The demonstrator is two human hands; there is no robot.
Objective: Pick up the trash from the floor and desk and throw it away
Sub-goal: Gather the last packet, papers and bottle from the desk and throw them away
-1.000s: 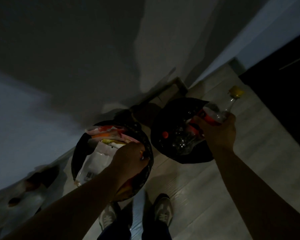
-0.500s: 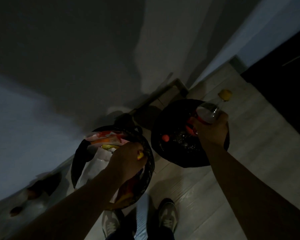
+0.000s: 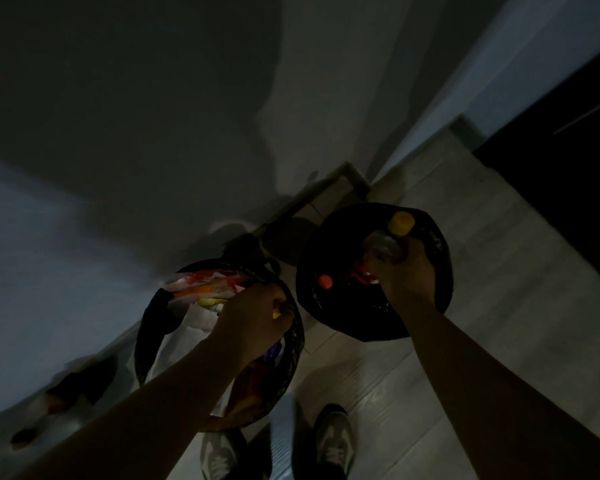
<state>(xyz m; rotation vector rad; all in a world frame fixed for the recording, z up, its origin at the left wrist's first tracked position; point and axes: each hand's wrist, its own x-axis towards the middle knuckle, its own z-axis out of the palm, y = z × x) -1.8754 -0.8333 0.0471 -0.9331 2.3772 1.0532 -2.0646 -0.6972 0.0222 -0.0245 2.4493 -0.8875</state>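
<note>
Left hand (image 3: 253, 317): arm bare, extended; fingers curled, pinching a small yellow scrap (image 3: 276, 315).
Right hand (image 3: 404, 271): arm bare, extended; fingers wrapped round a clear plastic bottle with yellow cap (image 3: 381, 245).

The floor (image 3: 482, 341) is pale wood-look planking that runs up to a light wall. Two round bins lined with black bags stand on it just beside each other: the left bin (image 3: 146, 327) against the wall, the right bin (image 3: 309, 271) near the corner. A pair of grey sneakers (image 3: 335, 441) stands below them.
</note>
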